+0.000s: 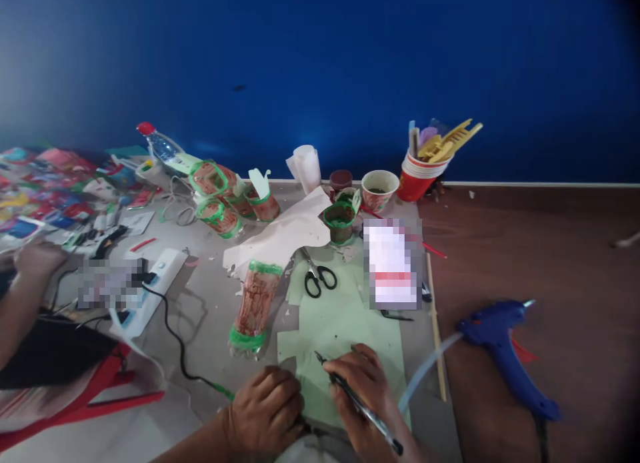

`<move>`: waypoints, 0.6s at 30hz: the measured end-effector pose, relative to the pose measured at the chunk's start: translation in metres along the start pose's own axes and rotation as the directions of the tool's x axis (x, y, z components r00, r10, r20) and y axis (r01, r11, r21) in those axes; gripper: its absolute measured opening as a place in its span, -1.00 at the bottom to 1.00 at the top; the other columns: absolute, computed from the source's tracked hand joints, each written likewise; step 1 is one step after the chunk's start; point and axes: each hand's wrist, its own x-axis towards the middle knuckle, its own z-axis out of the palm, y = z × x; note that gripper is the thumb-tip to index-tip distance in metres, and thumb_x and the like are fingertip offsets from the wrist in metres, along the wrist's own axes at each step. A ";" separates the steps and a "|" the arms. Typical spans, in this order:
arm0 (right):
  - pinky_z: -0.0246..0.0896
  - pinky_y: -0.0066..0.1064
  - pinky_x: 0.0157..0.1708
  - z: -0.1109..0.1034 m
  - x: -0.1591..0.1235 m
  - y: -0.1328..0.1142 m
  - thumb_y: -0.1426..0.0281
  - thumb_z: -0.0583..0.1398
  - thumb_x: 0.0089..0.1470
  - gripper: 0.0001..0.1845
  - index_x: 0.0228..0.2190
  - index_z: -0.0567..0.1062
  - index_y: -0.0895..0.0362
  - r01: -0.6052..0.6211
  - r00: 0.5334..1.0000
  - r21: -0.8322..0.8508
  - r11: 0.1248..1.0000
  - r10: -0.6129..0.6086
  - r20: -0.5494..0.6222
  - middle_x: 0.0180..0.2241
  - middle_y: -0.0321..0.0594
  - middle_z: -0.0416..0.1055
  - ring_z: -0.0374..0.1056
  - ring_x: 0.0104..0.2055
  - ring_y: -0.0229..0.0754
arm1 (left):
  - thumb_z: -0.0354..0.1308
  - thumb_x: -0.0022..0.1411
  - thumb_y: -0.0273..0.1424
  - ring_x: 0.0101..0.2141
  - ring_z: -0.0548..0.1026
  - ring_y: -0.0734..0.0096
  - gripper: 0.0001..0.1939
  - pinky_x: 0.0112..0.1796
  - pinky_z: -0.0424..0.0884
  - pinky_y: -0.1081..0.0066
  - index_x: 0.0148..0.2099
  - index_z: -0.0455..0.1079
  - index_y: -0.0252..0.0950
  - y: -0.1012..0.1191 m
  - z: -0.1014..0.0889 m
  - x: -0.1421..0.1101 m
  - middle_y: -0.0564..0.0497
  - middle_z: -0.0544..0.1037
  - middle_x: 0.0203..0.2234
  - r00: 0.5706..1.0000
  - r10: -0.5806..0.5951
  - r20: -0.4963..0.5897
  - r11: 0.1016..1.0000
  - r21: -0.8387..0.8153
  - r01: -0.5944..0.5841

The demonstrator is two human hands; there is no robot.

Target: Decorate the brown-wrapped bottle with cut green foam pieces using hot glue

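Note:
My right hand [365,389] pinches a pen [363,406], its tip just over the pale green paper [345,329]. My left hand [267,409] lies with fingers curled at the sheet's lower left edge; what is under the fingers, if anything, is hidden. Black-handled scissors [320,279] rest on the upper part of the paper. To the left, a brown-painted plastic bottle piece [256,306] with green ends lies on the table. A white cut paper sheet [287,233] is spread behind it.
A blue glue gun [510,356] lies at right beyond a thin wooden stick [436,329]. At the back are a red cup [420,176] of tools, a bowl [380,189] and painted bottle pieces [220,216]. A power strip [155,293] and another person's hand [37,259] are left.

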 end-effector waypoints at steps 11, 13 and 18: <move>0.25 -0.17 -0.14 -0.009 0.006 -0.006 0.52 0.09 0.12 -0.76 -0.18 0.41 0.07 0.046 0.997 -0.049 0.998 -0.043 0.063 -0.41 -0.25 0.46 0.38 -0.35 -0.15 | -0.01 0.23 -0.41 -0.35 0.47 0.34 -0.84 -0.28 0.40 0.33 -0.31 0.39 -0.30 0.001 0.007 -0.006 -0.05 0.53 -0.45 0.999 -0.016 -0.029 1.000 0.006 0.016; 0.24 -0.16 -0.14 -0.006 0.004 -0.004 0.50 0.07 0.13 -0.78 -0.19 0.43 0.07 0.034 0.999 -0.031 0.999 -0.033 0.038 -0.41 -0.25 0.46 0.38 -0.35 -0.14 | -0.03 0.24 -0.41 -0.35 0.47 0.34 -0.82 -0.29 0.40 0.33 -0.31 0.39 -0.31 0.001 0.007 -0.007 -0.05 0.53 -0.45 0.999 -0.017 -0.038 1.000 0.012 0.017; 0.28 -0.21 -0.23 -0.006 0.005 -0.003 0.46 0.07 0.16 -0.80 -0.22 0.45 0.06 0.007 1.000 -0.004 1.000 -0.007 0.019 -0.42 -0.25 0.45 0.38 -0.35 -0.13 | -0.01 0.23 -0.40 -0.33 0.46 0.32 -0.83 -0.26 0.39 0.31 -0.31 0.39 -0.31 0.002 0.006 -0.009 -0.07 0.53 -0.40 1.000 -0.016 -0.023 1.000 0.009 0.016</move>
